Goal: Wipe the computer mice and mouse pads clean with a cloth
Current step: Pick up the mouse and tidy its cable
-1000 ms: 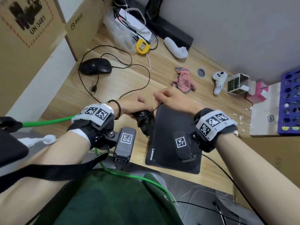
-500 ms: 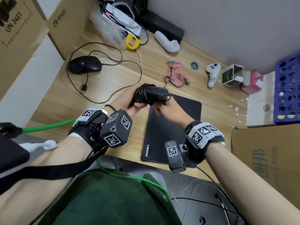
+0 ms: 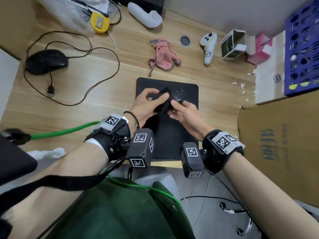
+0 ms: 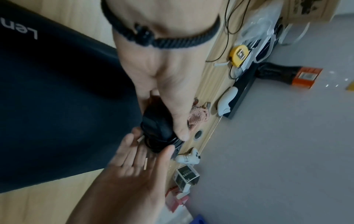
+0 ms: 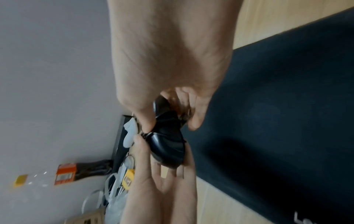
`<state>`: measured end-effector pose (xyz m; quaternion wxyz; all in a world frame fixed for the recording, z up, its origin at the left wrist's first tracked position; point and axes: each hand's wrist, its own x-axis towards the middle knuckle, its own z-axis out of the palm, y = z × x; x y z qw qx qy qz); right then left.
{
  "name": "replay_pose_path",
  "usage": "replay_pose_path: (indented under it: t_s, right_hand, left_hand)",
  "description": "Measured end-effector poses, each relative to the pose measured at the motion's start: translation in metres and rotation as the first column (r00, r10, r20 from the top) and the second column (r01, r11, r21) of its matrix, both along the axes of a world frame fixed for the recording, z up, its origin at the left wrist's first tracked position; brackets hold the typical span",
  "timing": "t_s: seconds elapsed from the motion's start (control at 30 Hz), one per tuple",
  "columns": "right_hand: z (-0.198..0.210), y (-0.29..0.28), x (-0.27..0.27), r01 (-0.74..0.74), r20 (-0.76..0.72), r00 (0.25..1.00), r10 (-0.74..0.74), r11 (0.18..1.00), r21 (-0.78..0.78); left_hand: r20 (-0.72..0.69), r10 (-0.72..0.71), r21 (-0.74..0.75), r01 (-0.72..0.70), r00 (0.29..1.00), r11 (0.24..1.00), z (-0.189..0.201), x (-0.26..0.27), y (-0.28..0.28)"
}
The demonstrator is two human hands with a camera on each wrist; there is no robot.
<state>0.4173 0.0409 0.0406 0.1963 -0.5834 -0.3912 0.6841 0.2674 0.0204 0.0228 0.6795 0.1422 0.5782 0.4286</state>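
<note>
I've lifted the cord-wrapped mouse (image 3: pixel 166 100) from the table edge to above the mouse pad (image 3: pixel 187 87); left hand (image 3: pixel 146 104) cradles it, right hand (image 3: pixel 185 112) pinches its front; cloth (image 3: pixel 163 56) lies untouched, so wiping hasn't begun.

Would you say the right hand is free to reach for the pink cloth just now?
Probably not yet: the right hand and the left hand both grip the cord-wrapped mouse. The pink cloth lies unobstructed beyond the mouse pad.
</note>
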Motion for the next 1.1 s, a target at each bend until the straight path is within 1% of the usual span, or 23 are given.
replay_pose_path:
  t_s: [0.13, 0.23, 0.33, 0.4, 0.47, 0.57, 0.63, 0.73, 0.8, 0.87, 0.93, 1.0, 1.03, 1.1]
  right_hand:
    - [-0.011, 0.011, 0.035, -0.011, 0.062, 0.998, 0.013, 1.000, -0.021]
    - [-0.020, 0.024, 0.057, -0.024, 0.080, 0.996, 0.025, 1.000, -0.013]
    - [-0.028, 0.038, 0.073, -0.148, 0.213, 0.967, 0.136, 0.988, 0.040]
    - [-0.033, 0.044, 0.079, -0.241, 0.285, 0.935, 0.212, 0.968, 0.074]
    - [-0.039, 0.048, 0.086, -0.275, 0.305, 0.921, 0.241, 0.959, 0.074]
    - [-0.048, 0.052, 0.098, -0.252, 0.275, 0.932, 0.238, 0.968, 0.016]
    - [-0.051, 0.056, 0.104, -0.273, 0.260, 0.928, 0.267, 0.962, -0.015]
    - [-0.053, 0.062, 0.108, -0.364, 0.315, 0.883, 0.349, 0.931, -0.010]
    - [-0.052, 0.068, 0.108, -0.367, 0.389, 0.862, 0.325, 0.930, 0.035]
    - [-0.045, 0.073, 0.105, -0.281, 0.451, 0.869, 0.202, 0.953, 0.113]
    - [-0.035, 0.079, 0.101, -0.141, 0.413, 0.910, 0.045, 0.968, 0.206]
    - [-0.026, 0.084, 0.093, -0.028, 0.347, 0.936, -0.058, 0.971, 0.236]
    - [-0.023, 0.085, 0.086, -0.003, 0.334, 0.939, -0.079, 0.971, 0.237]
    - [-0.017, 0.085, 0.072, -0.005, 0.322, 0.944, -0.073, 0.972, 0.236]
  left_hand:
    - [-0.157, -0.161, -0.002, 0.163, 0.974, 0.987, -0.008, 0.027, 0.005]
    - [-0.283, -0.258, -0.002, 0.269, 0.924, 0.963, -0.018, 0.046, 0.013]
    - [-0.390, -0.348, -0.063, 0.352, 0.853, 0.934, -0.030, 0.064, 0.022]
    - [-0.416, -0.414, -0.119, 0.403, 0.810, 0.908, -0.037, 0.073, 0.026]
    - [-0.430, -0.450, -0.164, 0.422, 0.783, 0.892, -0.042, 0.081, 0.029]
    - [-0.517, -0.443, -0.200, 0.399, 0.733, 0.895, -0.045, 0.089, 0.034]
    - [-0.561, -0.434, -0.208, 0.388, 0.705, 0.898, -0.045, 0.091, 0.036]
    - [-0.551, -0.441, -0.221, 0.386, 0.708, 0.896, -0.046, 0.089, 0.038]
    - [-0.535, -0.462, -0.240, 0.397, 0.708, 0.886, -0.047, 0.087, 0.039]
    - [-0.523, -0.478, -0.249, 0.410, 0.706, 0.878, -0.047, 0.085, 0.040]
    - [-0.510, -0.477, -0.247, 0.409, 0.716, 0.878, -0.048, 0.082, 0.041]
    - [-0.493, -0.473, -0.246, 0.405, 0.730, 0.881, -0.049, 0.079, 0.041]
    - [-0.488, -0.469, -0.242, 0.402, 0.736, 0.883, -0.050, 0.077, 0.040]
    - [-0.488, -0.447, -0.222, 0.389, 0.749, 0.894, -0.051, 0.071, 0.038]
